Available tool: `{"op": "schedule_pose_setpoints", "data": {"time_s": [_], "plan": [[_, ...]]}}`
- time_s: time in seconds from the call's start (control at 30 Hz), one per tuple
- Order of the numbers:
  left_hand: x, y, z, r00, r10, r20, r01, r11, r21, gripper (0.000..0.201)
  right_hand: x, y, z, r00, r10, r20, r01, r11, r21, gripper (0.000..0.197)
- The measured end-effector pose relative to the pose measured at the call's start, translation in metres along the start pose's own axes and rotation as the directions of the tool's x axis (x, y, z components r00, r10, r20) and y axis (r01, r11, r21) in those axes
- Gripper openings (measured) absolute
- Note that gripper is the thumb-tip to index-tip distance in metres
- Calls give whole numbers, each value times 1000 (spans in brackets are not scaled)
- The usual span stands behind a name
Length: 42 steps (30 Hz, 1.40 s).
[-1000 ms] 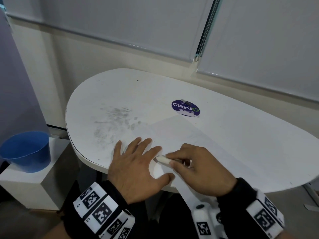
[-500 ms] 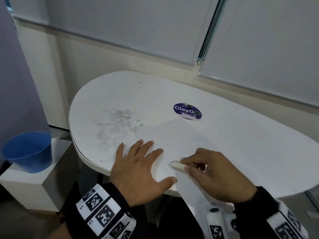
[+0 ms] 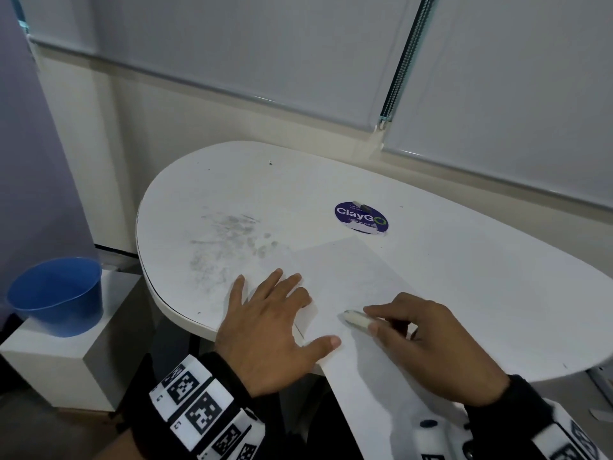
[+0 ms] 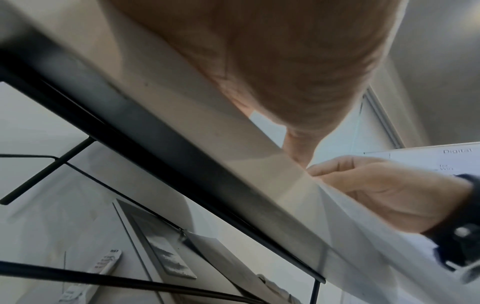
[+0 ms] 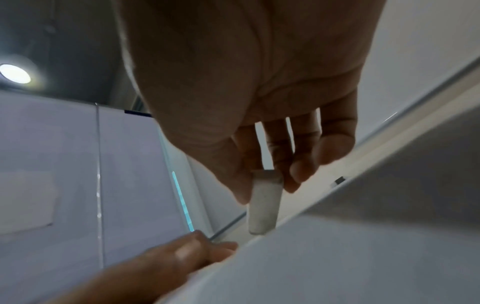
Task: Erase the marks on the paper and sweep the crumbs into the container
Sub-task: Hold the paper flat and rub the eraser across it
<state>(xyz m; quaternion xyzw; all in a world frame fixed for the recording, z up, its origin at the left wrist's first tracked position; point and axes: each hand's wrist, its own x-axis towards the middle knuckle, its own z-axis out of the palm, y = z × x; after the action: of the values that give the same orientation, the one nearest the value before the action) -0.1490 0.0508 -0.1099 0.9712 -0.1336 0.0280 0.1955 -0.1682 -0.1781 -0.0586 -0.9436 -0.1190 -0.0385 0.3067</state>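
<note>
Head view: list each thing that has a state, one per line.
paper: flat, near end overhanging the table edge
eraser: pinched, tip on the paper
left hand: flat, pressing the paper
right hand: pinching the eraser
blue container: upright beside the table

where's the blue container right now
In the head view the blue container sits at the far left, off the table, on a low white block below the table's left end, well left of the left hand.
</note>
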Motion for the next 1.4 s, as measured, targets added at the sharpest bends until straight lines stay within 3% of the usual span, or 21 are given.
{"op": "schedule_pose_setpoints", "data": {"time_s": [0.07,0.23,0.47,0.63,0.77,0.83,0.9,0.97,1.07,1.13,1.23,1.4], "plan": [[0,0,-1,1000,-1,8,1,1000,7,82,-3,-8,1,998,-33,46,33,999,9,23],[2,-2,0,999,11,45,-14,999,50,99,4,-16,3,990,-86,114,88,996,-17,24],[2,-4,0,997,19,70,-25,997,78,99,27,10,2,997,1,-75,-9,994,-112,16],[3,-3,1,996,23,82,-29,996,79,102,9,-17,10,984,-129,123,135,990,-47,26],[2,-4,1,997,24,71,-31,994,103,99,29,3,6,999,-38,-26,34,990,-136,18],[2,-3,2,998,19,66,-26,995,96,100,27,0,7,998,-53,-28,49,989,-140,32],[2,-2,2,998,19,65,-24,996,85,101,18,-11,8,994,-84,64,91,990,-111,54],[2,-3,1,997,25,67,-31,995,92,101,17,-13,9,995,-58,79,67,990,-122,41],[1,-3,1,998,30,62,-36,994,103,100,23,-3,8,996,-11,-87,-15,956,-293,18],[1,-3,1,998,24,53,-29,994,104,99,19,-4,9,992,20,-125,-48,973,-226,19],[1,-1,1,999,29,40,-33,993,114,100,7,-10,14,997,32,-72,-40,993,-108,19],[0,-2,1,999,27,33,-32,989,148,102,0,-3,19,996,60,-70,-69,989,-127,22]]}}
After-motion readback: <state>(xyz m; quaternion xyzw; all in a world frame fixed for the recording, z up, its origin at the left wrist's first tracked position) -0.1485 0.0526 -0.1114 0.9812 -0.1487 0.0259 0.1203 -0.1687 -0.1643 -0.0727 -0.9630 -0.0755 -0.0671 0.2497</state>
